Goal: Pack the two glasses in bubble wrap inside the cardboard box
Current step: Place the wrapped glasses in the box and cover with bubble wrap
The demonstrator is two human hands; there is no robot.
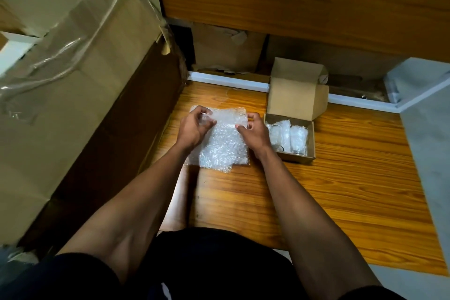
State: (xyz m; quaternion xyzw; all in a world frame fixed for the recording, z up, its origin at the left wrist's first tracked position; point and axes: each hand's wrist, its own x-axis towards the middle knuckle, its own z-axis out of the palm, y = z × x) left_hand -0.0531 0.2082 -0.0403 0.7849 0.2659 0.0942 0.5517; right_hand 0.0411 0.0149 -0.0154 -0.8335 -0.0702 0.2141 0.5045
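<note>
A sheet of bubble wrap (224, 146) lies on the wooden floor in front of me. My left hand (193, 129) pinches its upper left part with curled fingers. My right hand (254, 133) pinches the wrap's upper right part. To the right stands a small cardboard box (298, 157) with its lid up. Inside it lie two clear glasses, one on the left (276, 134) and one on the right (299, 139), with bubble wrap between and around them.
A big cardboard box (80, 85) with loose tape stands close on the left. A wooden bed frame (292, 7) crosses the back, with cartons (226, 48) beneath it. A grey wall (428, 143) bounds the right. My knee (177, 202) rests on the floor.
</note>
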